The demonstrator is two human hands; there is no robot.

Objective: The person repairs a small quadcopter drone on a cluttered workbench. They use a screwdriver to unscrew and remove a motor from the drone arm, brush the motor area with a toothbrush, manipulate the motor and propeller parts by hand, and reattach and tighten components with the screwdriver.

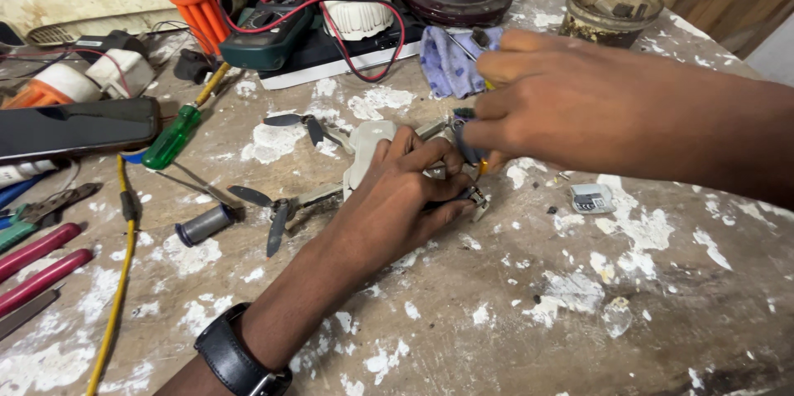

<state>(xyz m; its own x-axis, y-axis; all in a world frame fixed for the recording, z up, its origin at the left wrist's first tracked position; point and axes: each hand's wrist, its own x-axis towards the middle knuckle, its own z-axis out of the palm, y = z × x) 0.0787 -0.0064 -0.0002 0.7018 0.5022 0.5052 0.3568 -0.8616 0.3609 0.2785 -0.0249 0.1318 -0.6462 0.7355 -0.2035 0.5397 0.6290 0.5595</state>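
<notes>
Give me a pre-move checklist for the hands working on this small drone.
1. Left hand pins the drone to the bench: ok.
2. Right hand grips a thin tool at the drone's rear: ok.
3. Tool tip seated on the part: cannot tell, fingers hide it.
4. Propeller blades clear of both hands: ok.
5. Small grey part lies loose beside the work, away from the edge: ok.
6. Green screwdriver within reach: ok.
</notes>
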